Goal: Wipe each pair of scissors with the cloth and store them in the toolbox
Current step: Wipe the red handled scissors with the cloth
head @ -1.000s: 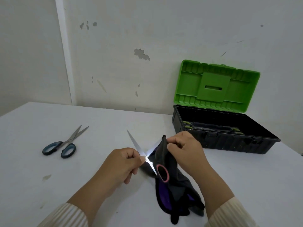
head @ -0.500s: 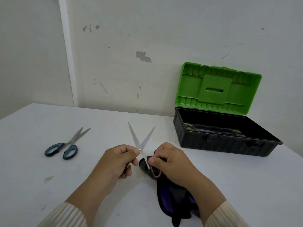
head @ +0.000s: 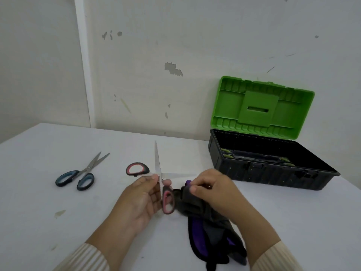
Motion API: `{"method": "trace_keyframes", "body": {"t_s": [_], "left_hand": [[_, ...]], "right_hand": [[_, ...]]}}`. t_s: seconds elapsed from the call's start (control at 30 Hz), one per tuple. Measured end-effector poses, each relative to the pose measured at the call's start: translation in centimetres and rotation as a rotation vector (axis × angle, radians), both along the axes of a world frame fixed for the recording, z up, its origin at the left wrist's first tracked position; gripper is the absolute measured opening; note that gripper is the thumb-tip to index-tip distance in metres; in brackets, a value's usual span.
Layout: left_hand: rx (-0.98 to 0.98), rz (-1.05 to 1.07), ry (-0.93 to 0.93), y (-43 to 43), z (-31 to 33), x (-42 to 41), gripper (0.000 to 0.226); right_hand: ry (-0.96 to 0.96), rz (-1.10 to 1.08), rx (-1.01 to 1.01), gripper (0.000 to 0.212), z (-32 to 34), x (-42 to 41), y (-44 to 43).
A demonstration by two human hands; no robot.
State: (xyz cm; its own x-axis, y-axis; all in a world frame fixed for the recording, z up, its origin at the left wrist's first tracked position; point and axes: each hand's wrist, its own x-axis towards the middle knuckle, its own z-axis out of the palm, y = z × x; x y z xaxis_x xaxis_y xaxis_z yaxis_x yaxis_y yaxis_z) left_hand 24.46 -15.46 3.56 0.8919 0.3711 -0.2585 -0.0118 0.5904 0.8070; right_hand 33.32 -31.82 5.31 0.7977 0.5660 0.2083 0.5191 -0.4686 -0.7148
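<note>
A white table [head: 58,227] fills the lower part of the view, its top matte and marked by a few small stains, one greenish smear near the left front. It stands in a corner: a pale wall [head: 195,36] runs behind it, scuffed and chipped, with a grey patch of missing paint above the table's middle, and a white trim strip [head: 83,75] runs down where the side wall meets it.

The left hand [head: 140,200] pinches the red scissors [head: 161,184] at the pivot, thumb and fingers closed on the metal. They are splayed wide open: one blade points up and away, the other lies out to the right, one red-and-black loop sticks out to the left and the other hangs toward the person. The right hand [head: 213,192] is closed on the cloth [head: 207,222], a dark grey and purple bundle that trails down onto the table; its fingers sit just beside the rightward blade, and contact with the blade cannot be made out.

The blue scissors [head: 82,173] lie flat on the table to the left, well apart from the hands, blades slightly parted. The toolbox [head: 273,173] sits at the right against the wall, black, with its green lid [head: 261,106] standing open. Ribbed cream sleeves [head: 86,259] cover both wrists.
</note>
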Motion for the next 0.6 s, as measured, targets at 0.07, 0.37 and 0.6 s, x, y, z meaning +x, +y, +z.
{"method": "trace_keyframes", "body": {"t_s": [0.07,0.37,0.6], "left_hand": [[0.069,0.019,0.030,0.2,0.0,-0.1,0.013],[0.446,-0.115,0.128,-2.0,-0.2,-0.4,0.019],[0.624,-0.085,0.117,-2.4,-0.2,-0.6,0.016]], "right_hand": [[0.055,-0.188,0.185,0.024,0.1,1.2,-1.4],[-0.368,0.015,0.081,0.021,-0.3,-2.6,2.5],[-0.345,-0.022,-0.006,0.019,-1.0,-1.3,2.9]]}}
